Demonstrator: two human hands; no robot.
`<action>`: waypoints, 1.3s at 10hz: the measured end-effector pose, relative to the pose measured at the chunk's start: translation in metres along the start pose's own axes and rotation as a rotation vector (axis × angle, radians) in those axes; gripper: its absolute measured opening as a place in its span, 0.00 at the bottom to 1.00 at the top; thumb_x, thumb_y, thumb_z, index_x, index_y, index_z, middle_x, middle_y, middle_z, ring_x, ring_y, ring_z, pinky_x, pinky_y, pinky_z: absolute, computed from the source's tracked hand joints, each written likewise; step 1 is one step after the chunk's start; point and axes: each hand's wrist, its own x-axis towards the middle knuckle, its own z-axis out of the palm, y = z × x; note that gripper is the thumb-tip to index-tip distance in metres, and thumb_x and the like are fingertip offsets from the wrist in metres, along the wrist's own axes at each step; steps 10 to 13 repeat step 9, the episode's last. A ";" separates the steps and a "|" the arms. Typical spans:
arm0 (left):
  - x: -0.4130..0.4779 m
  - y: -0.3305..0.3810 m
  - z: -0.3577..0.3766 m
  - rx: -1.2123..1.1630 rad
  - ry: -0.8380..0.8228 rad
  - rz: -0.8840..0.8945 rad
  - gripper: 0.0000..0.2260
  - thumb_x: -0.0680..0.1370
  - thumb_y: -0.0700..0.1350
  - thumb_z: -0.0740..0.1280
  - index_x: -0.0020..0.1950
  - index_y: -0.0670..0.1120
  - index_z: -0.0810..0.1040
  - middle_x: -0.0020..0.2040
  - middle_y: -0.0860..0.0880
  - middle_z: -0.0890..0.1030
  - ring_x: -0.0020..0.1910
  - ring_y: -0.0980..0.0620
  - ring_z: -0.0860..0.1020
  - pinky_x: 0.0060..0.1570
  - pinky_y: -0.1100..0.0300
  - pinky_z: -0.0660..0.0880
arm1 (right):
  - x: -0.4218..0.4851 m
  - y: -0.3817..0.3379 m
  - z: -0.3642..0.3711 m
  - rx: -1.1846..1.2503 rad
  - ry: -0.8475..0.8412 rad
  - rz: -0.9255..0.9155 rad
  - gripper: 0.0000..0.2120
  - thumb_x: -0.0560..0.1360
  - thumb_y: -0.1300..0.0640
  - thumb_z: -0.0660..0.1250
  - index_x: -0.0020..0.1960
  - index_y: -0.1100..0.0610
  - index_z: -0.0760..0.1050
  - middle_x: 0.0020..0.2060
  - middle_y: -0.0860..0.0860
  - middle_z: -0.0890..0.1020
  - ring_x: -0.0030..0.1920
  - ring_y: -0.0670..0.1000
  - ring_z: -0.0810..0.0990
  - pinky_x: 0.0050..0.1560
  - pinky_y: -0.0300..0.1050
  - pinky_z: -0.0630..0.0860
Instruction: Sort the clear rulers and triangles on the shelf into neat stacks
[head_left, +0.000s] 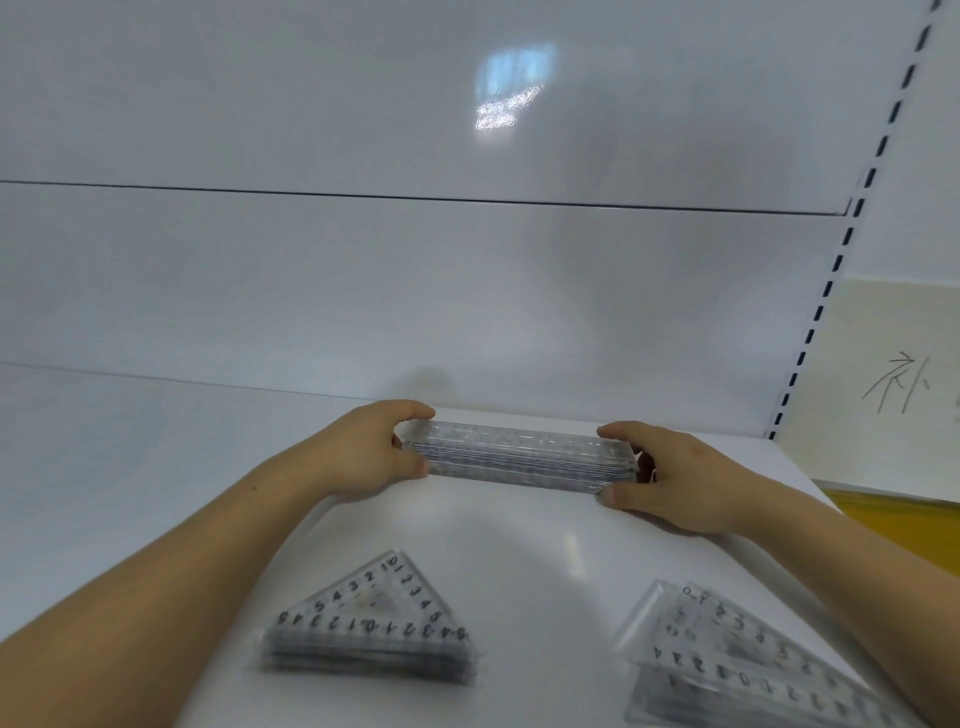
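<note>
On white shelf (519, 535), clear ruler stack (514, 460)

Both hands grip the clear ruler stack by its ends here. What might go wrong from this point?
1. The ruler stack is gripped only at its ends by the left hand and right hand; slick rulers in the middle may slide out and fan apart.
2. The right triangle pile looks uneven and lies close beside the right forearm; pulling the arms back might knock it askew.
</note>
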 end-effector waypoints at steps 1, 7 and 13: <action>0.001 0.000 0.000 -0.050 0.011 0.015 0.18 0.76 0.51 0.68 0.65 0.55 0.73 0.42 0.54 0.76 0.40 0.58 0.76 0.39 0.69 0.69 | 0.001 0.001 0.001 -0.004 0.025 -0.013 0.21 0.77 0.46 0.63 0.69 0.46 0.66 0.53 0.42 0.73 0.46 0.40 0.73 0.47 0.34 0.65; -0.001 0.004 -0.002 -0.165 -0.061 -0.007 0.16 0.78 0.53 0.65 0.65 0.56 0.71 0.52 0.53 0.76 0.45 0.54 0.77 0.45 0.67 0.72 | 0.005 0.005 0.005 0.142 0.043 0.054 0.24 0.77 0.41 0.60 0.70 0.45 0.65 0.53 0.42 0.74 0.47 0.40 0.74 0.50 0.37 0.67; -0.013 0.007 -0.026 0.136 -0.107 -0.047 0.30 0.74 0.62 0.64 0.74 0.56 0.60 0.71 0.54 0.67 0.61 0.54 0.73 0.61 0.58 0.69 | 0.007 0.008 -0.012 0.058 0.054 0.077 0.28 0.76 0.39 0.60 0.73 0.47 0.61 0.61 0.45 0.72 0.55 0.47 0.73 0.56 0.41 0.67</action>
